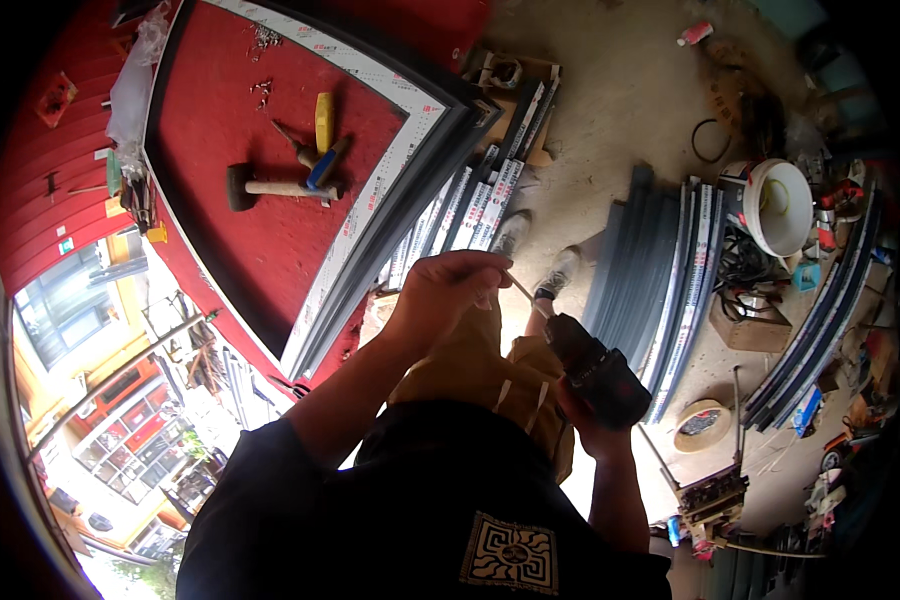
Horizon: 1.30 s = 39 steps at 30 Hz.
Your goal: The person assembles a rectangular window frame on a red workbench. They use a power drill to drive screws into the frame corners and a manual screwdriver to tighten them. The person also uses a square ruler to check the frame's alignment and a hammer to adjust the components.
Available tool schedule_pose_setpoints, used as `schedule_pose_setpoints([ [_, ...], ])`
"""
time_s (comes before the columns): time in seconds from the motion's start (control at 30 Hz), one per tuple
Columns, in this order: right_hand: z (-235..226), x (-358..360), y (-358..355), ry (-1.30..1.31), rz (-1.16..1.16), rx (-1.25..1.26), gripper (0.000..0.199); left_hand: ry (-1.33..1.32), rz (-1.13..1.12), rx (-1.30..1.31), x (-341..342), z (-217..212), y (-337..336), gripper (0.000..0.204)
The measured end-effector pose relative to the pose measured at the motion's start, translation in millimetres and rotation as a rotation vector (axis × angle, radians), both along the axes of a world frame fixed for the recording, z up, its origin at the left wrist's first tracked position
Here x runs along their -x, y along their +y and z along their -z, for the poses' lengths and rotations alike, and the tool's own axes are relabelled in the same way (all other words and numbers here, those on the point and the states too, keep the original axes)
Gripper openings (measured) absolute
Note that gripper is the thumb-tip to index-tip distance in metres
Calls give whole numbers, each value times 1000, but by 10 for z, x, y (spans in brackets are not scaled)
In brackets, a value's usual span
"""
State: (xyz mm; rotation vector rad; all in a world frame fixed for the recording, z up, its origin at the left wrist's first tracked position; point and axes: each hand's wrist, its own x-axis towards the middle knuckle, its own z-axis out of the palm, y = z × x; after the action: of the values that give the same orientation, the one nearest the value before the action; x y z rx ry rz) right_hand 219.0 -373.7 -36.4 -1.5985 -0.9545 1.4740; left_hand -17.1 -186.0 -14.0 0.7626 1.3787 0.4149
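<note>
My right hand [592, 432] is wrapped round the handle of a black cordless drill [610, 383], out in front of my body. A long thin bit [521, 288] sticks out of the drill, slanting up to the left. At its far end my left hand [440, 300] is closed in a pinch; what the fingertips hold there is too small to make out. To the left, a window frame [378, 195] with white printed film and dark outer edges lies on a red table [205, 95]. Within it rest a mallet [280, 188], a blue-handled tool [327, 165] and a yellow-handled tool [324, 122].
Small loose screws [263, 40] lie on the table. Stacked grey profiles [620, 270] stand on the floor to the right, near a white bucket [778, 208], a tape roll [702, 425] and a cardboard box [750, 325]. More profiles [490, 205] lie beside the table, close to my feet.
</note>
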Motion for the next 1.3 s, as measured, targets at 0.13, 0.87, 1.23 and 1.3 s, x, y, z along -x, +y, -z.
schedule_pose_setpoints([
  [0.13, 204, 17, -209, 288, 106, 190, 37, 43, 165, -6, -53, -2, 71, 19],
  [0.87, 944, 888, 567, 1660, 799, 755, 42, -336, -322, 162, 143, 517, 508, 36],
  [1.23, 1194, 1016, 1021, 526, 186, -136, 43, -518, -513, 197, 37, 473, 797, 31],
  [1.3, 1185, 1018, 1054, 517, 177, -125, 45, -519, -516, 190, 64, 484, 830, 31],
])
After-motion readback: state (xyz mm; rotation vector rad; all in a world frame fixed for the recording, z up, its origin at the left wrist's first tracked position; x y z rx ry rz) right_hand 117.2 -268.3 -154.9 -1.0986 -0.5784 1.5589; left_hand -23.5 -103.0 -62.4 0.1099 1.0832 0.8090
